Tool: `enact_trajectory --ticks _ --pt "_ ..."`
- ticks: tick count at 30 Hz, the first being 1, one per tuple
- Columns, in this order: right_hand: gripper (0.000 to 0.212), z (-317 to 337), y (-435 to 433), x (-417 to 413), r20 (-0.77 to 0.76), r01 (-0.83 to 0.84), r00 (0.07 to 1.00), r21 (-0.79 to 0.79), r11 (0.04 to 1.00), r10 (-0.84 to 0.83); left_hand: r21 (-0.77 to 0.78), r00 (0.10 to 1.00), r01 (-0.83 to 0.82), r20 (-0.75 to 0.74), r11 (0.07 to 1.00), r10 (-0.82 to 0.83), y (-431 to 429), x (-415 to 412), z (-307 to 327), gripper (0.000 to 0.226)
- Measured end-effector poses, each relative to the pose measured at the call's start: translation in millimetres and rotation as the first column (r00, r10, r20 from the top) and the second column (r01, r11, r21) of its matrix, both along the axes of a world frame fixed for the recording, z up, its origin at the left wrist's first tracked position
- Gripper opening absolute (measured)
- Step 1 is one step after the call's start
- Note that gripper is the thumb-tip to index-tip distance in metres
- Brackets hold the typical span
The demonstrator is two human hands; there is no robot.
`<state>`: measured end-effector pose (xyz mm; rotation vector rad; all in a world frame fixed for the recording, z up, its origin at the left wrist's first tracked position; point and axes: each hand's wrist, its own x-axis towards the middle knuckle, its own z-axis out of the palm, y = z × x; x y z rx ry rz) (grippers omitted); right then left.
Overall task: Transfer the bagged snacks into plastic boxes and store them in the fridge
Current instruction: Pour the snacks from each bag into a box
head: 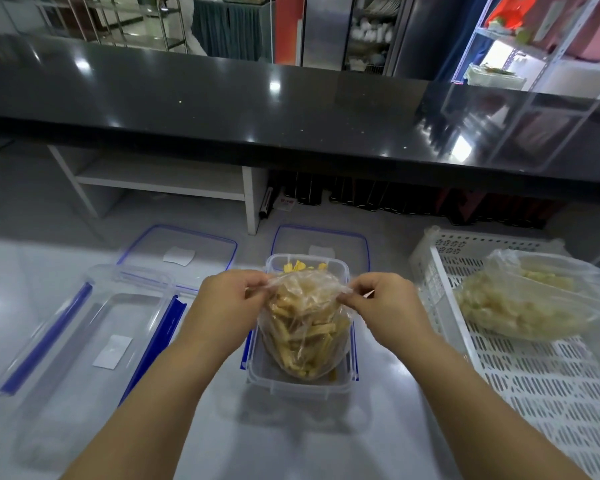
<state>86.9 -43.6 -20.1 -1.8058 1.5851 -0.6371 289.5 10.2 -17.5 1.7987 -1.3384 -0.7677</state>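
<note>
A clear bag of yellow stick snacks (303, 336) stands inside a clear plastic box with blue clips (298, 386) at the middle of the white table. My left hand (231, 299) pinches the bag's top on its left side. My right hand (383, 301) pinches the top on its right side. A few yellow snack pieces (300, 266) lie in the box's far end behind the bag. A second, larger empty box (84, 334) sits to the left. A second bag of pale snacks (520, 306) lies in a white slotted tray (534, 382) on the right.
Two clear lids with blue rims lie beyond the boxes: one lid (179, 252) at the left, another lid (321, 242) behind the middle box. A black counter (222, 109) runs across above the table's far side, with white shelving (160, 183) under it.
</note>
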Motion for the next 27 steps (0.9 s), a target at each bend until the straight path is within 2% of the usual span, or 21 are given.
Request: enact_trajectory --ticks 2,5,9,13,16,18,20,22,24,27 --pt "0.02 1.4 -1.0 3.7 -0.028 -0.005 1.0 -0.008 1.0 0.005 -0.017 0.989 -0.027 0.145 0.999 0.029 -2.9 -2.5 1.1 0.016" --pt "0.013 -0.7 2.4 12.5 0.018 -0.084 0.996 -0.006 0.996 0.084 -0.011 0.99 0.008 0.144 1.0 -0.006 -5.6 -10.8 2.6 0.013" --pt "0.024 -5.0 6.6 16.1 -0.09 -0.22 0.97 0.081 0.972 0.227 0.026 0.973 0.097 0.206 0.995 -0.1 -5.9 -19.3 -6.1 0.014" --pt "0.032 -6.1 1.5 10.4 -0.06 -0.155 0.984 0.162 0.975 0.166 0.052 0.967 0.172 0.181 0.984 -0.179 -2.5 -21.0 -10.6 0.017" --pt "0.016 -5.1 3.4 11.5 -0.047 -0.136 0.989 0.129 0.982 0.143 0.049 0.968 0.192 0.155 0.98 -0.197 -0.4 -19.0 -5.5 0.018" --pt "0.015 -6.1 5.2 12.5 -0.034 -0.12 0.992 0.072 0.99 0.123 0.038 0.97 0.185 0.156 0.982 -0.189 1.1 -17.9 -2.1 0.019" --pt "0.02 -8.1 7.5 10.5 0.025 -0.102 0.995 0.038 0.994 0.101 0.023 0.983 0.146 0.108 0.989 -0.148 3.1 -16.8 -0.1 0.016" --pt "0.033 -8.9 9.9 6.1 0.118 -0.073 0.991 0.041 0.996 0.068 0.007 0.995 0.096 0.025 0.995 -0.096 5.0 -15.5 2.3 0.014" --pt "0.043 -9.2 12.5 0.8 0.205 -0.044 0.978 0.061 0.997 0.031 0.001 0.997 0.073 -0.039 0.997 -0.072 5.7 -14.6 4.0 0.018" --pt "0.046 -7.6 14.9 -3.8 0.306 0.002 0.952 0.044 0.999 -0.015 0.044 0.979 0.016 -0.204 0.999 -0.007 3.2 -14.3 3.2 0.022"
